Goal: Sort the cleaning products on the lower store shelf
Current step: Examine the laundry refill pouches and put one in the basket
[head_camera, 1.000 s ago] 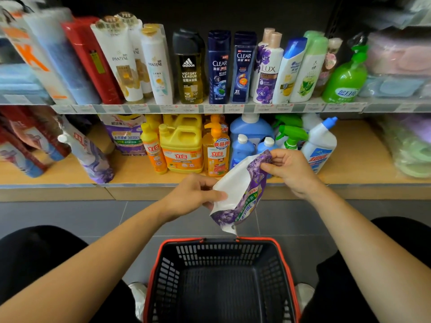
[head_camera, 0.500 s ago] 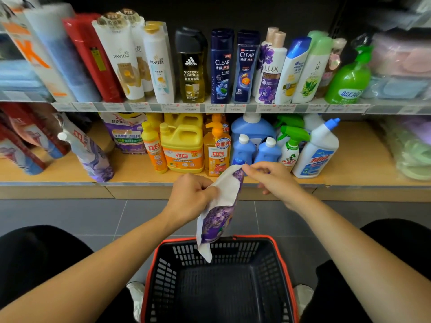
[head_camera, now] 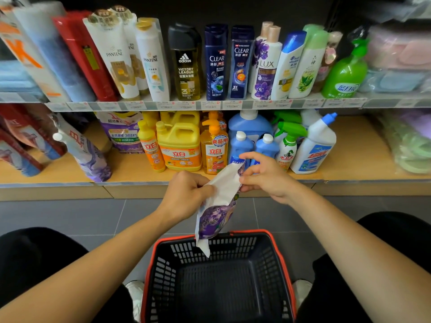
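While left grip (head_camera: 186, 194) and right grip (head_camera: 265, 180) clutch its top, the pouch (head_camera: 217, 213) hangs beneath.

Above the basket (head_camera: 163, 276), the left hand (head_camera: 186, 192) is gripping a purple pouch (head_camera: 219, 206) while the right hand (head_camera: 265, 180) is pinching its top edge. The pouch's lower corner is hanging just over the basket's far rim. Beyond the basket, bottles (head_camera: 179, 145) are standing on the shelf (head_camera: 356, 155).

Grey floor tiles (head_camera: 70, 215) stretch below me. Ahead, the lower shelf (head_camera: 359, 159) is pale wood, and a dark back panel (head_camera: 256, 10) stands above.
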A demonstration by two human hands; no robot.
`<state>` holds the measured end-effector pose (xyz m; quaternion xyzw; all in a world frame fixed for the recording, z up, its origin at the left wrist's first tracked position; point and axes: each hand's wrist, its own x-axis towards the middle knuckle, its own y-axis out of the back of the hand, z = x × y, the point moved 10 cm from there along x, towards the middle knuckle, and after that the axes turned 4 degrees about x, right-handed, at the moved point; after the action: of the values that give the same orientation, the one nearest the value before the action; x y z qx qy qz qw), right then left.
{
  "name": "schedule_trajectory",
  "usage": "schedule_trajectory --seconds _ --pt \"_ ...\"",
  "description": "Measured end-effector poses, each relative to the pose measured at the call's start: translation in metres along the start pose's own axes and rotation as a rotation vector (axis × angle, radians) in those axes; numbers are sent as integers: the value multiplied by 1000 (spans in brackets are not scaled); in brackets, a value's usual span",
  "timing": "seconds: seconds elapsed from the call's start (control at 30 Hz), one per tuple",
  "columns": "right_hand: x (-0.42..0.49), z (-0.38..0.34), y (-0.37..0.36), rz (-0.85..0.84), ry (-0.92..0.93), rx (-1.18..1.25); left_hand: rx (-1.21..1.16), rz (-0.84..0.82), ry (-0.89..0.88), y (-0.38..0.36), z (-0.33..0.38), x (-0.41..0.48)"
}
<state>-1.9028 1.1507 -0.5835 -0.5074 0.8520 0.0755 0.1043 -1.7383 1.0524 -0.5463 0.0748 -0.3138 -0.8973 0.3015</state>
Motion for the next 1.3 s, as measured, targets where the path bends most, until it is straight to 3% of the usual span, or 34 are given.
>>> schedule_trajectory --seconds 0.1,0.2,0.33,0.47,0.67,1.07,1.3 --pt "-3 -8 2 38 76 -132 -7 -12 8 -1 0 2" --pt "-16 -39 -7 67 332 -489 -38 -8 35 -1 -3 4" --pt "-50 -49 -55 -185 544 -674 -141 22 92 5 -10 7" --pt "-67 -55 -73 -186 642 -674 -235 8 132 2 -14 9" --pt "-69 -49 -80 -131 621 -683 -309 -42 138 -4 -15 12" --pt "-60 -62 -50 -16 726 -627 -418 -10 252 -11 -20 16" --pt "-46 -84 -9 320 688 -567 -577 -95 247 -23 -27 14"
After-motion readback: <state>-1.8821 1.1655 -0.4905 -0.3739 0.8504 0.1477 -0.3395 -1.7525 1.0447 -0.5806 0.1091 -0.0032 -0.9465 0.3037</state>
